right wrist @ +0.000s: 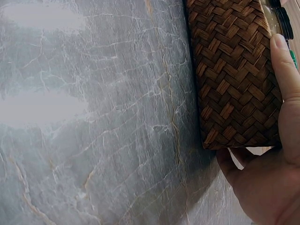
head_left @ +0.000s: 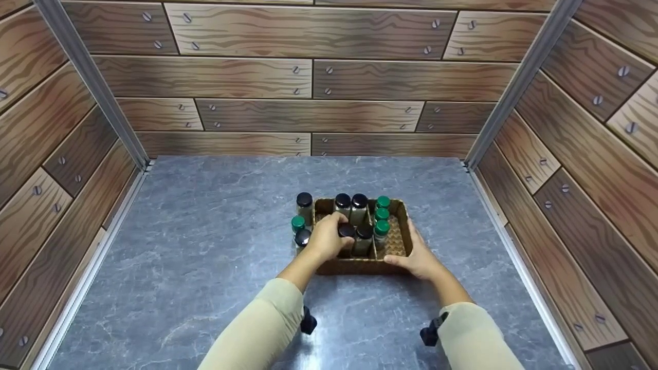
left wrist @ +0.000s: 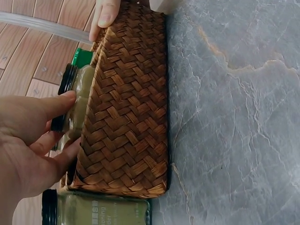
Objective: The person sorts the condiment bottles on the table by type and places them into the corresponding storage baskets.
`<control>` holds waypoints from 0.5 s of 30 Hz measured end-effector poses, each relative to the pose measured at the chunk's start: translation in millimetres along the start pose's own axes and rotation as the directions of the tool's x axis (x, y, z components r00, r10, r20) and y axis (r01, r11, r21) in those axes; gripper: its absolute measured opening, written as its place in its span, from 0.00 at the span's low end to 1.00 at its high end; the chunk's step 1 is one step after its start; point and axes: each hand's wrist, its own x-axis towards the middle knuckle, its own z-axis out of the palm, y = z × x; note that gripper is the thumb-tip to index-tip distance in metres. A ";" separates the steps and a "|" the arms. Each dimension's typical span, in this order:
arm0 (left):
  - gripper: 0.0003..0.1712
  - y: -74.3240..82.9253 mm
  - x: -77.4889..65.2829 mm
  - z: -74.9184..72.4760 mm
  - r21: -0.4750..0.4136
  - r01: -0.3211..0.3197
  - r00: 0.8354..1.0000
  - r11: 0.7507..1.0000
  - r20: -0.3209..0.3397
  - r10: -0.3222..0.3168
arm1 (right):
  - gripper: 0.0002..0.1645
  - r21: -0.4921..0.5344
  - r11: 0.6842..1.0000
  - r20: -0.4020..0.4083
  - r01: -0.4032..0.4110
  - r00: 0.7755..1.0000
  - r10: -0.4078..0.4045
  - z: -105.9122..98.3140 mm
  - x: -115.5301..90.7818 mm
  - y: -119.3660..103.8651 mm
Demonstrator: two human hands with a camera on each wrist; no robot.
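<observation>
A brown woven basket (head_left: 354, 266) with dividers holds several spice jars. My left hand (head_left: 325, 237) reaches into its left part and grips a black-lidded jar (head_left: 346, 231), thumb at the lid, the other fingers partly hidden behind the rim. Beside that jar stands another black-lidded jar (head_left: 364, 239). Two more black lids (head_left: 359, 200) are at the back, and three green-lidded jars (head_left: 381, 227) line the right compartment. My right hand (head_left: 419, 259) holds the basket's right front corner, its thumb (right wrist: 283, 63) on the rim and fingers along the outer side.
Outside the basket's left wall stand a tall black-lidded jar (head_left: 304, 205), a green-lidded jar (head_left: 298, 224) and a nearer black-lidded jar (head_left: 303, 238). The grey marbled table (head_left: 205, 246) is bordered by wood-patterned walls (head_left: 308, 77) with metal corner posts.
</observation>
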 end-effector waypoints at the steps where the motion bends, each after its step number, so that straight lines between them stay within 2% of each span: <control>1: 0.26 -0.5 0.1 0.0 0.001 0.001 1.000 1.000 -0.001 -0.001 | 0.86 -0.002 1.000 0.000 0.002 1.000 -0.002 0.1 0.2 -0.2; 8: 0.27 -5.5 1.9 2.4 0.002 -0.008 1.000 1.000 -0.006 0.008 | 0.85 -0.006 1.000 -0.001 0.000 1.000 0.000 1.1 0.2 -2.0; 12: 0.28 -18.0 9.1 14.7 0.019 -0.034 0.999 0.999 -0.039 0.034 | 0.86 -0.015 1.000 -0.001 0.002 1.000 -0.002 0.9 0.3 -2.1; 15: 0.27 -21.9 13.1 20.1 0.063 -0.048 0.998 0.997 -0.041 0.050 | 0.85 -0.004 1.000 -0.008 0.010 1.000 -0.010 0.5 -0.1 -1.7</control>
